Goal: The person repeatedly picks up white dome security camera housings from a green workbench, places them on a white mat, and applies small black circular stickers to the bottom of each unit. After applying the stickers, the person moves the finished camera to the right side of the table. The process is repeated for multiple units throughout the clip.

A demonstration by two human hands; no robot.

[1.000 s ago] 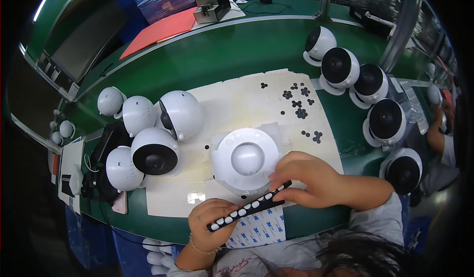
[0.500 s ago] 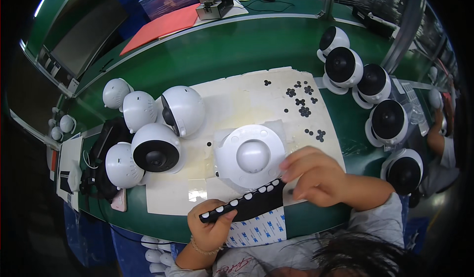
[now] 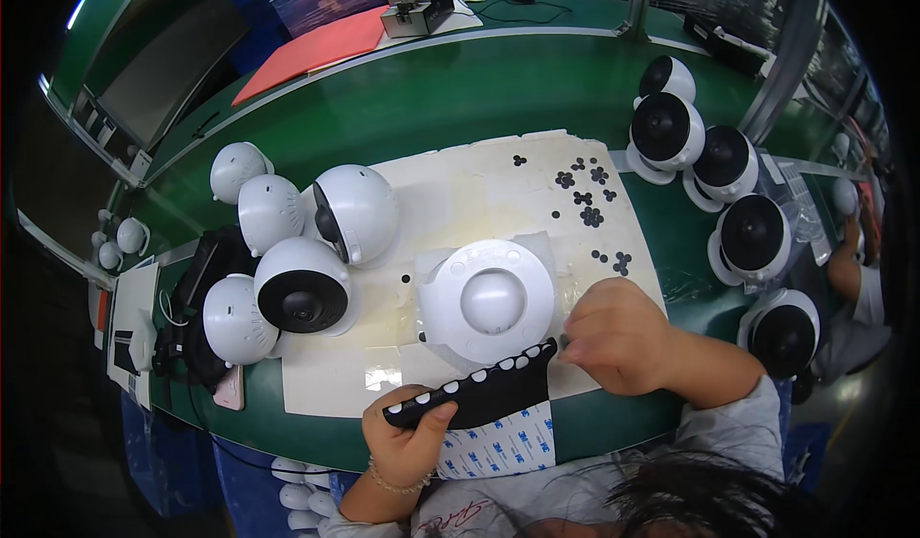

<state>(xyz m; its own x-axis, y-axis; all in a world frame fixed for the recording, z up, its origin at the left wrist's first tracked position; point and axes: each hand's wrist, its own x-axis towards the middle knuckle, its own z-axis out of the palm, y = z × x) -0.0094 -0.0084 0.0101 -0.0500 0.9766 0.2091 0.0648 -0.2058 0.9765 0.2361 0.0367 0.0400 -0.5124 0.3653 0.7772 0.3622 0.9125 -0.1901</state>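
Observation:
My left hand point(image 3: 406, 442) grips the left end of a black sheet of adhesive pads point(image 3: 503, 392), thumb on top. White round spots line the sheet's folded upper edge, and its printed white-and-blue backing point(image 3: 498, 447) hangs below. Close by the sheet's right end, my right hand point(image 3: 618, 337) is closed in a pinch. A small dark bit shows at its fingertips, too little to name. Just beyond the sheet lies a white round base point(image 3: 446, 313), underside up, with a shallow dish in its middle.
White ball-shaped cameras point(image 3: 305, 289) cluster at left, and more cameras point(image 3: 755, 238) with black fronts line the right. Small black round pads point(image 3: 591, 216) lie on the worn cream mat point(image 3: 460, 179). A black bag point(image 3: 216, 274) sits behind the left cluster. Another person's arm point(image 3: 848, 270) shows far right.
My right hand has drawn slightly away from the sheet's end and its fingers have curled in. The sheet has tilted a little. The rearmost camera of each group sits slightly further right.

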